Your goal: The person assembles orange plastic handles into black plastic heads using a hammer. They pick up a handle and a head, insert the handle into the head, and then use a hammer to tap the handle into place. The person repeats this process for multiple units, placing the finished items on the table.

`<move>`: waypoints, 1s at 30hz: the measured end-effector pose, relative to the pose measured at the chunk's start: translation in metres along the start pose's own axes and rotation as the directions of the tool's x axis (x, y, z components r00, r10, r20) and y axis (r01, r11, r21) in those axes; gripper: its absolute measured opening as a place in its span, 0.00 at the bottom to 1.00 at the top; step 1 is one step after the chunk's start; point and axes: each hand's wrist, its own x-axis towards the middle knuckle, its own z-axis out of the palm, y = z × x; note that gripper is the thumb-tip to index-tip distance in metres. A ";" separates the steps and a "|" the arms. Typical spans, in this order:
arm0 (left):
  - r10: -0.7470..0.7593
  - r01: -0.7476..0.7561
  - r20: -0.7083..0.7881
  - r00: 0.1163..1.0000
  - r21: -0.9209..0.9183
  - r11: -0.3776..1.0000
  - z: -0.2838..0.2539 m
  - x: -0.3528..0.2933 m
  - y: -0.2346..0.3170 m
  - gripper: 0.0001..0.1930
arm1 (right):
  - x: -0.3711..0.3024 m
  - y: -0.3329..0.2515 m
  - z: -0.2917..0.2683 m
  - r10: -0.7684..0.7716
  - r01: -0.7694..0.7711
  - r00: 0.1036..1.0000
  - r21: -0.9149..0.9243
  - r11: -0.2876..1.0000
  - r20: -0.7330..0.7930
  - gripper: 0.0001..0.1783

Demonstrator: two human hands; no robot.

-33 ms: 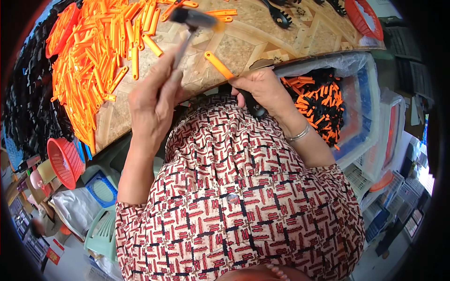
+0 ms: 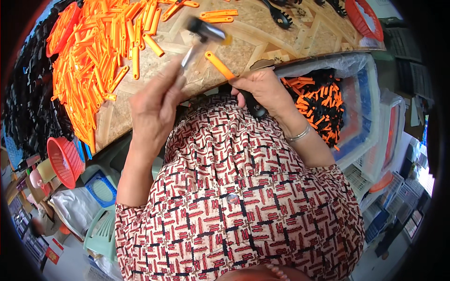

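My left hand (image 2: 154, 105) is closed around the shaft of a hammer (image 2: 206, 30), whose dark head with a yellowish face is blurred above the table. In my right hand (image 2: 262, 91) is a black kitchen utensil with an orange handle (image 2: 218, 64); the handle points up and left over the table edge. Its rounded black end (image 2: 257, 110) shows below my fingers, while the middle is hidden in my grip. A big heap of loose orange handles (image 2: 91, 70) covers the table left of my left hand.
Beside my right forearm stands a plastic-lined bin (image 2: 363, 107) of black and orange pieces. Black toothed utensils (image 2: 280, 18) lie at the table's far side. Red baskets sit at the far right (image 2: 368, 23) and lower left (image 2: 65, 161). Black parts (image 2: 28, 103) are piled far left.
The hammer head has shifted right and slightly down, with my left hand tilting along. My right hand and the utensil look unmoved.
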 end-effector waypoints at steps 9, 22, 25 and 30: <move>0.230 -0.249 -0.204 0.951 -0.074 0.966 -0.007 -0.027 -0.001 0.22 | -0.002 -0.008 0.000 0.020 -0.023 0.999 0.073 0.997 0.042 0.14; 0.237 -0.286 0.179 0.955 0.340 0.896 0.005 -0.014 -0.016 0.21 | -0.001 -0.003 0.004 0.004 -0.006 1.000 0.110 0.994 0.018 0.14; 0.274 -0.258 -0.027 0.961 0.263 0.930 -0.009 -0.011 -0.024 0.21 | -0.006 -0.012 -0.003 0.016 -0.017 1.000 0.042 0.999 0.024 0.15; -0.170 0.126 -0.189 0.967 -0.224 0.967 -0.030 -0.002 -0.051 0.20 | -0.050 -0.011 -0.125 0.066 -0.045 0.997 -0.422 0.905 0.035 0.17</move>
